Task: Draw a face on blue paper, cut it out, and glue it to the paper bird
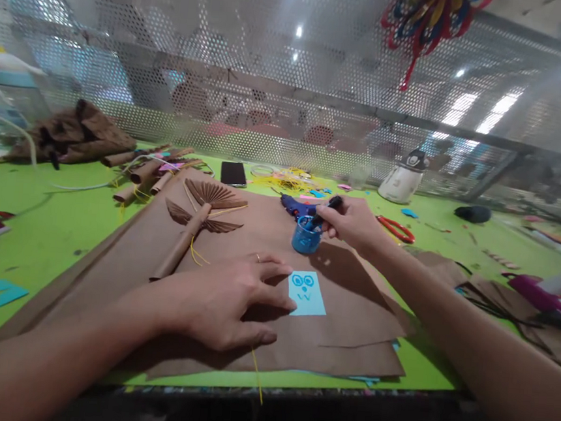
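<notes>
My right hand (351,222) is closed around a black-handled paintbrush (331,205), whose lower end is hidden in a small clear jar of blue paint (306,238). Below the jar lies a light blue square of paper (311,298) with eyes, a nose and a wavy mouth drawn in blue. Fingers apart, my left hand (238,298) rests on brown paper (346,354), two fingertips touching the square's left edge. Left of the jar is a brown paper tube with folded fans (189,238) and yellow string.
A blue glue gun (296,207) lies behind the jar, with red-handled pliers (395,229) to its right. Farther back are a phone (233,173), several paper tubes (141,175), yellow strands (287,181) and a white penguin-like container (404,179). Perforated metal (252,83) rises behind the green table (83,219).
</notes>
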Demonstrator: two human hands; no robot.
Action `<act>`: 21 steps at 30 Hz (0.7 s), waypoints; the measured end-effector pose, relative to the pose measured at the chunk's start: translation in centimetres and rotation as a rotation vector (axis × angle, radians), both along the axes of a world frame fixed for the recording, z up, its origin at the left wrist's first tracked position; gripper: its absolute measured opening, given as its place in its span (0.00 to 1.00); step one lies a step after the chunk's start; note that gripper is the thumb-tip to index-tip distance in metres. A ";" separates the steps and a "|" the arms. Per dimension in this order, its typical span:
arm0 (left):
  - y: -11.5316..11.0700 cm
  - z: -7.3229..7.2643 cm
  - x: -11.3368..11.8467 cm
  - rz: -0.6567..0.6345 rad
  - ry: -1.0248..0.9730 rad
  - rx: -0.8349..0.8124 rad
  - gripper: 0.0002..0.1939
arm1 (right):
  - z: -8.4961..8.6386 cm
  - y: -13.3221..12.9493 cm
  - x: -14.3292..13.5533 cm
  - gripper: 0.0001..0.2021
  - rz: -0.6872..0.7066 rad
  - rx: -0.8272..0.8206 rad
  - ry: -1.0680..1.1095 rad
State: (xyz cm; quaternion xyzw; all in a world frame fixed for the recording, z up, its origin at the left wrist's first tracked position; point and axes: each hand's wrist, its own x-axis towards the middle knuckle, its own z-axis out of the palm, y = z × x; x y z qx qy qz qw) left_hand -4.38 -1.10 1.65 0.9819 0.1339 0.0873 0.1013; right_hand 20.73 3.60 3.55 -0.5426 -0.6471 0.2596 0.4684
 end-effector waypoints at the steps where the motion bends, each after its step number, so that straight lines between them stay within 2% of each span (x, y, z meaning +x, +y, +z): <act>1: 0.0 0.0 0.0 -0.001 -0.001 0.000 0.20 | -0.2 0.1 -0.1 0.09 0.007 -0.008 -0.013; 4: 0.1 -0.1 0.0 -0.011 0.000 0.003 0.20 | -0.1 0.0 0.3 0.11 0.004 -0.001 -0.036; 7: 0.1 0.0 0.1 -0.022 0.004 0.010 0.19 | 0.9 -0.7 1.1 0.12 -0.032 0.065 0.014; 11: 0.1 0.0 0.2 -0.024 0.010 0.002 0.20 | 2.7 -2.2 2.5 0.09 -0.082 0.197 0.231; 14: 0.1 0.1 0.3 -0.002 0.029 -0.011 0.20 | 3.4 -3.7 3.4 0.11 -0.075 0.238 0.367; 17: 0.1 0.3 0.4 -0.012 0.035 -0.019 0.20 | 3.0 -5.3 3.8 0.10 -0.008 0.167 0.418; 21: 0.1 0.4 0.5 -0.029 0.017 -0.004 0.19 | 0.8 -7.0 3.4 0.04 0.065 -0.020 0.386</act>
